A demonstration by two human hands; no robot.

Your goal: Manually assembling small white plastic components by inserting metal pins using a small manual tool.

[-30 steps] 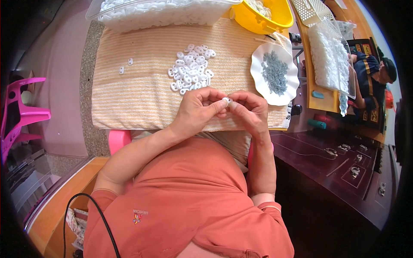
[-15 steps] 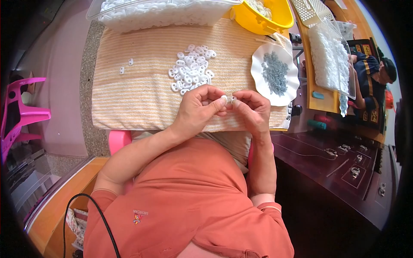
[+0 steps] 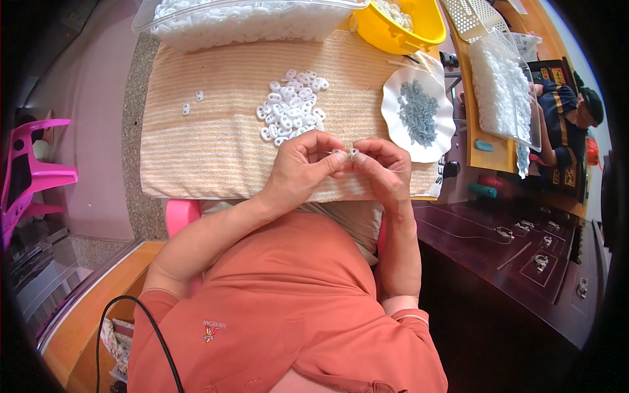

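Above the front edge of the striped towel, my left hand and my right hand meet fingertip to fingertip. Between thumb and forefinger, my right hand pinches a small white two-holed plastic piece. The left thumb and forefinger are pressed together right beside it; what they grip is too small and covered to name. Just beyond my left hand lies a loose pile of white two-holed plastic pieces. A white scalloped plate, past my right hand, carries a heap of small grey pieces.
Two single white pieces lie on the towel at left. A clear bin of white pieces and a yellow basin stand at the back. Off to the right are another clear box and a seated person.
The fingertips have drawn slightly closer together, and the white piece at the left fingertips is now less visible. Both arms stay in place.
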